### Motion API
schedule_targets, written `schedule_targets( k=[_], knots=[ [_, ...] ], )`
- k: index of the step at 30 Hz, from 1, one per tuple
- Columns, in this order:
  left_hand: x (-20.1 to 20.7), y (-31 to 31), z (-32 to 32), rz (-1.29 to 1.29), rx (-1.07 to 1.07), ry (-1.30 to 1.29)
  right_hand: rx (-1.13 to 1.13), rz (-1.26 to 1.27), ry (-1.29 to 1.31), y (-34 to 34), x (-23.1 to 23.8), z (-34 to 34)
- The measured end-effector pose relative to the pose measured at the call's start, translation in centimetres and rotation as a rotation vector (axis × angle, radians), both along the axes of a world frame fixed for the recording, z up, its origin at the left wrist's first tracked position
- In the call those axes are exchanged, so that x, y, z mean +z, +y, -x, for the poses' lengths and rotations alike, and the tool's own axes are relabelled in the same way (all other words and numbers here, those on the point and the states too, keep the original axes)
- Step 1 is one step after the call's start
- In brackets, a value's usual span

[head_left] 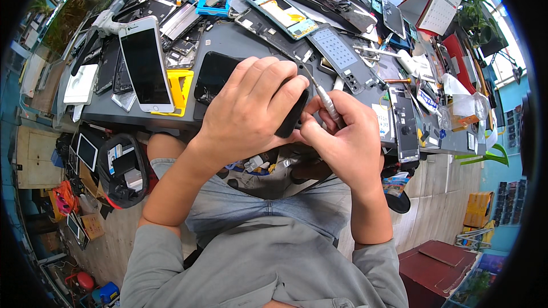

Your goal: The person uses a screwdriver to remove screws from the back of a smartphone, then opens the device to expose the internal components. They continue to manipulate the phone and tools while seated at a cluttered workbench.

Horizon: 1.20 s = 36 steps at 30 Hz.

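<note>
Over the desk's front edge, my left hand (245,108) is closed around a dark phone (293,113); the fingers and back of the hand cover much of it. My right hand (349,137) grips a slim screwdriver (327,104) by its silvery handle. Its thin shaft points up and away to the left, close to the phone's top corner; whether the tip touches anything is unclear. Just beyond my left hand lies a black phone (214,74) with a glossy screen. A white-framed phone (146,67) leans on a yellow stand (181,90) to the left.
Phone parts crowd the grey desk (201,40). Beyond my hands lie an opened phone with a blue frame (279,12) and a grey phone back panel (335,51). A loose phone frame (406,122) sits far right. Below the desk at left stands a black bin (121,170).
</note>
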<state>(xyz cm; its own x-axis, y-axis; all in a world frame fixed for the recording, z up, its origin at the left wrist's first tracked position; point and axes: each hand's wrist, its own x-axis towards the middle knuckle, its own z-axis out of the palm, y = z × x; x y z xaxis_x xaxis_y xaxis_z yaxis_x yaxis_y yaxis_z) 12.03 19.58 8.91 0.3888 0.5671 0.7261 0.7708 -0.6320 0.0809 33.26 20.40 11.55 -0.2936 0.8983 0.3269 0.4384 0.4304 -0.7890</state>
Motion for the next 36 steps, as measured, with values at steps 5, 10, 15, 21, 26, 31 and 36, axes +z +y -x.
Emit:
schedule_targets(
  k=[5,10,15,21,26,31,36],
  knots=[
    [-0.11,0.12,0.04,0.007,-0.004,0.005,-0.005,-0.013,0.004,0.13,-0.35,0.05],
    [0.01,0.09,0.01,0.011,0.003,0.015,0.002,-0.057,0.004,0.39,-0.71,-0.02],
    [0.07,0.08,0.0,0.021,0.003,0.018,0.005,-0.041,-0.001,0.34,-0.72,-0.05],
    [0.15,0.06,-0.03,0.034,0.007,0.013,0.013,-0.095,-0.006,0.62,-0.89,-0.02],
    [0.2,0.06,-0.01,0.039,0.003,0.014,0.016,-0.067,0.003,0.55,-0.61,-0.03],
    [0.12,0.06,-0.06,0.039,0.016,0.023,0.03,-0.097,-0.028,0.7,-0.81,-0.24],
    [0.18,0.12,-0.15,0.04,0.011,0.022,0.026,-0.133,-0.035,0.72,-0.45,-0.02]
  ],
)
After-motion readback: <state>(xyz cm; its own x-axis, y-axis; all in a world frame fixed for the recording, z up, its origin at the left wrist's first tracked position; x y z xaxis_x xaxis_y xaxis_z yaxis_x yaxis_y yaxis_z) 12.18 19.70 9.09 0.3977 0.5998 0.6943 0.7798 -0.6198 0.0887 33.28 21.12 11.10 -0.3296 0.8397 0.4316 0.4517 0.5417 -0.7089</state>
